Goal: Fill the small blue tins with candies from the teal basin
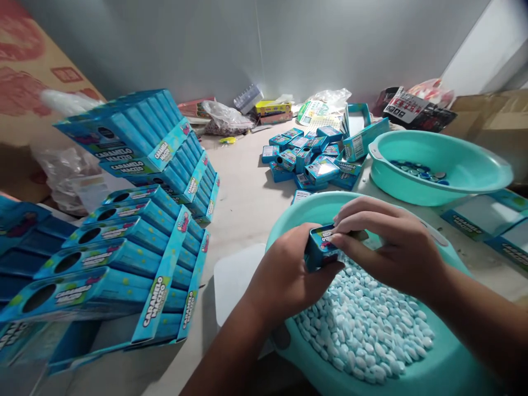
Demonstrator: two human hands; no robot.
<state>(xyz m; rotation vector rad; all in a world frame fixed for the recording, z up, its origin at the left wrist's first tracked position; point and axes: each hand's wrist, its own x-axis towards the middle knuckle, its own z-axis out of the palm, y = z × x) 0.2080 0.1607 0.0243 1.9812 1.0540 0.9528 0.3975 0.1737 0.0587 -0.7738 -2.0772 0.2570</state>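
Holding a small blue printed box [315, 254] in the left hand [284, 269], wrapping thumb and fingers around its sides, over the left part of the teal candy basin [297, 212]; gripping at its top edge with the right hand [383, 236], with thumb and fingertips held narrow. Impossible to tell about any small part behind those fingers. Probably best to brace the box firmly in the left palm, above the basin's pale-blue candies [371, 313], so as to catch any spill. Work the edge gently, without squeezing the sides out of shape. Beware of nudging the basin with the wrists. Leave undisturbed the loose blue boxes [324, 169] heaped beyond the basin, the second teal basin [404, 191] beyond it to the right, with small round caps [427, 175] inside, and the display cartons [159, 297] to its left on the bench [235, 198].
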